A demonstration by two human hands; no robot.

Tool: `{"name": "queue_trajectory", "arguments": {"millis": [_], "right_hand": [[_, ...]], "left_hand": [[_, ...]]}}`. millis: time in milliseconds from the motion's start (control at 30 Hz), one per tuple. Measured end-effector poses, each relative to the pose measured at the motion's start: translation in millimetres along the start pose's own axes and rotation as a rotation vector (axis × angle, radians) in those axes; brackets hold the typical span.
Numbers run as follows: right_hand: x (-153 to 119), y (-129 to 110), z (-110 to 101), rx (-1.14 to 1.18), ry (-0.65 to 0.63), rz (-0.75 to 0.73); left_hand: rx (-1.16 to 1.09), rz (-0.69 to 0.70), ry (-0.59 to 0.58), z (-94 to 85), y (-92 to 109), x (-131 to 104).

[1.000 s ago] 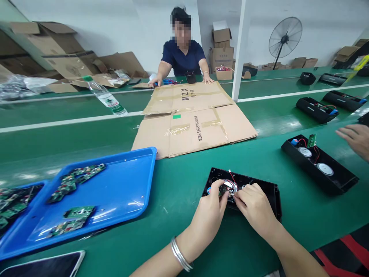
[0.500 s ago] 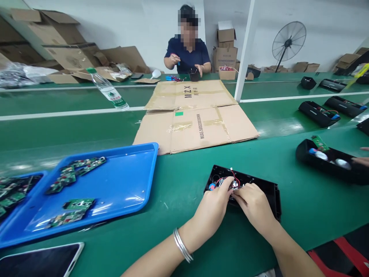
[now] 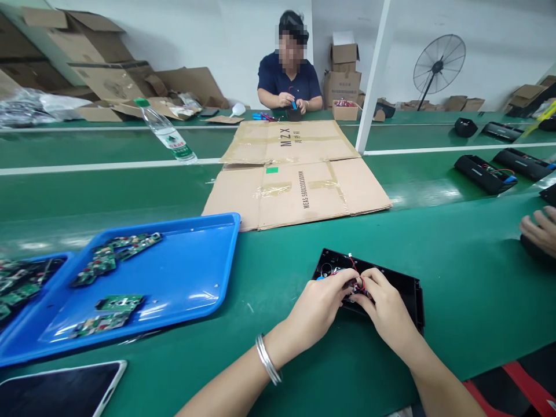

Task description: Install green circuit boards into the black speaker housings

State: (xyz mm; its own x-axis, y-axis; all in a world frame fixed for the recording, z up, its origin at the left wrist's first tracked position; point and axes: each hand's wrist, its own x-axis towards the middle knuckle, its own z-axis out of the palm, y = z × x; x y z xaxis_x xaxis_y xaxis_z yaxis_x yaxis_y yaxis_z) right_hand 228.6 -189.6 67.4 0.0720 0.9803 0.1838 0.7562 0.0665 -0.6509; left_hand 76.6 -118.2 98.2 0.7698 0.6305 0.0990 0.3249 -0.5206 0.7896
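Observation:
A black plastic casing (image 3: pixel 397 289) lies open on the green bench, set at a slant. Over its inside, my left hand (image 3: pixel 324 304) and my right hand (image 3: pixel 386 310) meet fingertip to fingertip. Both are closed in a pinch around thin red wires (image 3: pixel 361 284), which loop between them. My fingers hide most of the parts underneath, so what the wires join cannot be made out. A small white plug (image 3: pixel 350 255) on a red wire stands up at the casing's far edge. Something blue (image 3: pixel 320 278) shows beside my left fingers.
To the left, a blue tray (image 3: pixel 186 260) holds several green circuit boards (image 3: pixel 119 302); a phone (image 3: pixel 61 391) lies nearer. Flattened cardboard (image 3: pixel 278 197) and a bottle (image 3: pixel 167 134) are beyond. A co-worker's hand (image 3: pixel 542 229) is at the right edge; another person (image 3: pixel 290 81) sits opposite.
My fingers have shifted slightly, and red wire now shows between them. At right, the neighbour's black casing has moved mostly out of view. The person opposite has brought both hands together.

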Motion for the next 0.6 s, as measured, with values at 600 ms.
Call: {"name": "queue_trajectory", "arguments": {"millis": [600], "right_hand": [[-0.4, 2.3, -2.0, 0.044, 0.122, 0.168]], "left_hand": [[-0.197, -0.267, 0.329, 9.7, -8.1, -3.0]]}}
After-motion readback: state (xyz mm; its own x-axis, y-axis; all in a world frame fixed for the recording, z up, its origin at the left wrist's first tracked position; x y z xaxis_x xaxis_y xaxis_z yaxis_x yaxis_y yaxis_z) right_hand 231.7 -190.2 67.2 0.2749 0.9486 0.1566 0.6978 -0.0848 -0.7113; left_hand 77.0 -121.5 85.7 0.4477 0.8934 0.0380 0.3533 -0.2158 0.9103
